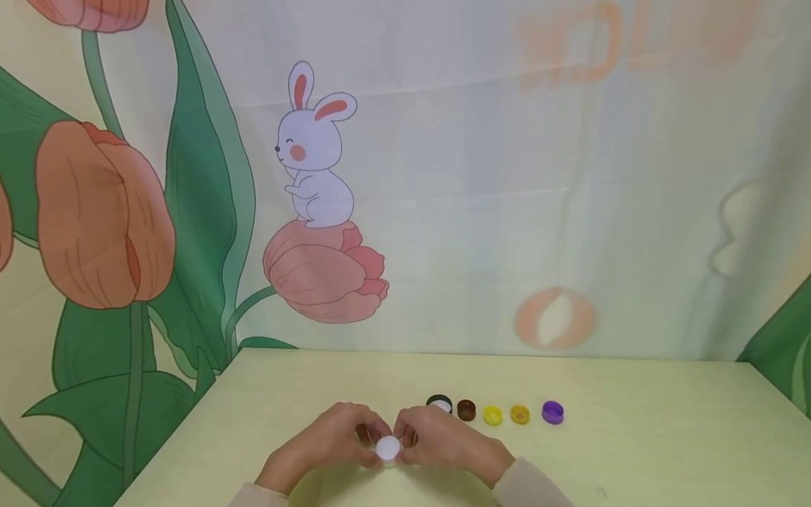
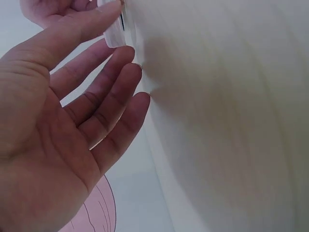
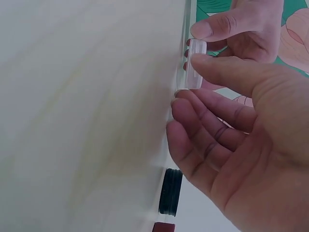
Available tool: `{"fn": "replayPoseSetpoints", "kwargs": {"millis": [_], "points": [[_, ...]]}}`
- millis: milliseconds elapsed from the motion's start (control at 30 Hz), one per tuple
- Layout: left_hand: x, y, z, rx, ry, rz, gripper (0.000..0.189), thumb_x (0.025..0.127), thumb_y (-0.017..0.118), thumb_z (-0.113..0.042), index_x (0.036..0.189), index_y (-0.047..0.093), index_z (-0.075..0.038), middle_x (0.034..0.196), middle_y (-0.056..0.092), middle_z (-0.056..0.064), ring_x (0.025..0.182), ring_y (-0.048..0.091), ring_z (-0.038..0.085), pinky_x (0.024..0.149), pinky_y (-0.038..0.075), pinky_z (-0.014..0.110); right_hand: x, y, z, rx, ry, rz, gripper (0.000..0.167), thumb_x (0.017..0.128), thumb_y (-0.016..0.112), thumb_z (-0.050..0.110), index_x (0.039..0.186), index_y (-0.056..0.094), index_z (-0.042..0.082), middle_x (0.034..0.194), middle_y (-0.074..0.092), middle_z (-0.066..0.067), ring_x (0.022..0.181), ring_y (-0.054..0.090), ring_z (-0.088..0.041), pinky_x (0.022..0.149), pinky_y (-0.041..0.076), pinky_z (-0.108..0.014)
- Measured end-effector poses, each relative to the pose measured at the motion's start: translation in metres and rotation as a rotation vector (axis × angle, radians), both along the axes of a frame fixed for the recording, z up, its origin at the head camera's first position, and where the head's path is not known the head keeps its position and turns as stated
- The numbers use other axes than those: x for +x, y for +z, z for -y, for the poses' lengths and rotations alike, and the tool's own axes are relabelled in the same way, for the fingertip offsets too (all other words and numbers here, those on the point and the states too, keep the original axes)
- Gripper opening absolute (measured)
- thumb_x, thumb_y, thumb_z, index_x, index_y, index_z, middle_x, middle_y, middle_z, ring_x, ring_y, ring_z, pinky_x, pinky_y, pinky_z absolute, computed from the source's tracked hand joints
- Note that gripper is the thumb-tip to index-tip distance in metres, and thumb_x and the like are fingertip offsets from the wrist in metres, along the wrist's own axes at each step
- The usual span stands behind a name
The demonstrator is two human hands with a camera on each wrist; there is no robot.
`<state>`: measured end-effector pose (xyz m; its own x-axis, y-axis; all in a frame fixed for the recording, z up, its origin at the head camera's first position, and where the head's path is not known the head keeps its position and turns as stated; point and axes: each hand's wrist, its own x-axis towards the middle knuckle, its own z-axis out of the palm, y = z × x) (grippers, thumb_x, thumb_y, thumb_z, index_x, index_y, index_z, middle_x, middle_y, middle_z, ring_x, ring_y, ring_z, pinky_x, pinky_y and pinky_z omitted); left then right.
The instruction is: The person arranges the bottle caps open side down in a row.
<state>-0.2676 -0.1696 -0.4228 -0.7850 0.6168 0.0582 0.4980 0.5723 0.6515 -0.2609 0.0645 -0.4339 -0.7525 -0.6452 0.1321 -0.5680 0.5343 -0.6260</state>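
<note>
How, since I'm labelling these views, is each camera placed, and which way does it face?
Head: on the head, facing forward and down at the table, white disc and backdrop; left hand, right hand and sleeves show.
Left wrist: on that wrist, facing along the left palm toward the disc; part of the right hand shows at the top.
Right wrist: on that wrist, facing along the right palm toward the disc; the left hand shows beyond.
Shared: head and right wrist both show the black cap.
</note>
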Motion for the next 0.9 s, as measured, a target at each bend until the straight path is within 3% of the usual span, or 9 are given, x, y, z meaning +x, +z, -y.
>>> {"fn": "replayPoseSetpoints", "kwargs": {"millis": [267, 633, 900], "points": [[-0.0008, -0.0008, -0.0013, -0.018, 0.011, -0.049, 0.032, 0.077, 0.092, -0.004, 0.106, 0.08, -0.009, 0.088, 0.07, -0.007, 0.082, 0.066, 0.016, 0.074, 0.053, 0.028, -0.0002, 0.0023, 0.0003, 0.017, -0.021, -0.007, 0.016, 0.091, 0.084, 0.01, 0.1, 0.071, 0.008, 0.081, 0.063, 0.013, 0.076, 0.056, 0.0, 0.073, 0.051, -0.022], [-0.0041, -0.0039, -0.0005, -0.021, 0.012, -0.05, 0.033, 0.077, 0.091, -0.001, 0.106, 0.078, -0.007, 0.089, 0.069, -0.003, 0.08, 0.065, 0.019, 0.073, 0.053, 0.029, -0.0011, -0.0004, -0.0019, 0.007, -0.025, -0.02, 0.018, 0.09, 0.085, 0.009, 0.101, 0.071, 0.006, 0.078, 0.062, 0.011, 0.072, 0.055, -0.001, 0.07, 0.05, -0.023], [-0.0056, -0.0041, 0.0029, -0.01, 0.031, -0.011, 0.034, 0.079, 0.091, -0.002, 0.11, 0.078, -0.005, 0.093, 0.071, -0.002, 0.086, 0.067, 0.023, 0.076, 0.055, 0.03, -0.001, 0.0015, -0.0045, -0.019, -0.027, 0.035, 0.021, 0.091, 0.084, 0.01, 0.106, 0.07, 0.004, 0.08, 0.064, 0.008, 0.071, 0.056, -0.003, 0.07, 0.051, -0.024]]}}
